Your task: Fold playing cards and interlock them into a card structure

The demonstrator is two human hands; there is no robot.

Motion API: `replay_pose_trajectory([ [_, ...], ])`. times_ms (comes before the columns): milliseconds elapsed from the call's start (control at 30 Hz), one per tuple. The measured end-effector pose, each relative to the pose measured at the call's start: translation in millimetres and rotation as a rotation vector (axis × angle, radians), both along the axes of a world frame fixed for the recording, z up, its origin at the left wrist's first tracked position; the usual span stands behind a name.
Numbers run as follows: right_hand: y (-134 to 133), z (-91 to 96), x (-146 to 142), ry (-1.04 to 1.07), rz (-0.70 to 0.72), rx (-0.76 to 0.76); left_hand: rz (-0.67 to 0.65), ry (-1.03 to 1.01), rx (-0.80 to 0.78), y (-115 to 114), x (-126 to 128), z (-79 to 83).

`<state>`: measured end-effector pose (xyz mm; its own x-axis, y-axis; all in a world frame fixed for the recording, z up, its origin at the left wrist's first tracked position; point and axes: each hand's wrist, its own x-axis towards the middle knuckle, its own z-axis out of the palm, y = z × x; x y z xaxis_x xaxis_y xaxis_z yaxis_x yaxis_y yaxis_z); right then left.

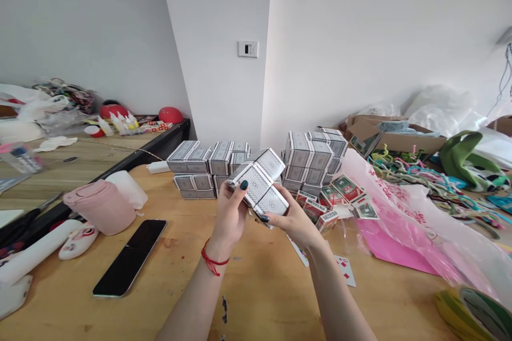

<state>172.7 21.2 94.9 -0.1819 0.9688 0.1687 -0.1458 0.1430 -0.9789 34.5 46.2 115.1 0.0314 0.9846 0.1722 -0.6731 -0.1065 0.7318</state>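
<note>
Between my two hands is a block made of grey-patterned playing cards [262,184], held tilted above the table. My left hand [234,205] grips its left side, thumb on the top face. At the near right corner, my right hand [290,216] has its thumb on the edge and its other fingers hidden behind. Similar card blocks [192,162] are stacked behind to the left, and a taller stack [308,157] rises to the right. Several red and green card boxes [346,189] lie beside that stack. A loose six of diamonds [346,270] rests near my right forearm.
A black phone [130,258] and a pink cup [102,206] are on the left. Pink-printed plastic [400,213] spreads across the right, with a roll of yellow tape [476,311] at the near corner. Behind lie coloured cords [416,170] and an open cardboard box [396,141].
</note>
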Motion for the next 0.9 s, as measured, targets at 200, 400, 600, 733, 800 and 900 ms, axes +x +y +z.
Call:
replay_pose_trajectory([
  [200,3,-2.3,6,0.037,0.01,-0.036,0.041,0.088,0.063,-2,2,-2.4],
  [400,-4,10.0,2,0.197,0.023,-0.099,0.057,0.271,0.241,-9,7,-8.2],
  [600,-13,21.8,-6,0.231,-0.098,-0.117,-0.026,0.316,0.297,-15,5,-7.3],
  [733,-15,23.2,-12,0.318,-0.1,-0.15,-0.013,0.35,0.279,-17,2,-3.3],
  [800,-14,22.4,-16,0.332,-0.13,-0.145,-0.017,0.363,0.259,-17,0,-1.8],
  [900,-11,19.0,-18,0.326,-0.209,-0.125,-0.068,0.411,0.209,-15,-4,0.2],
])
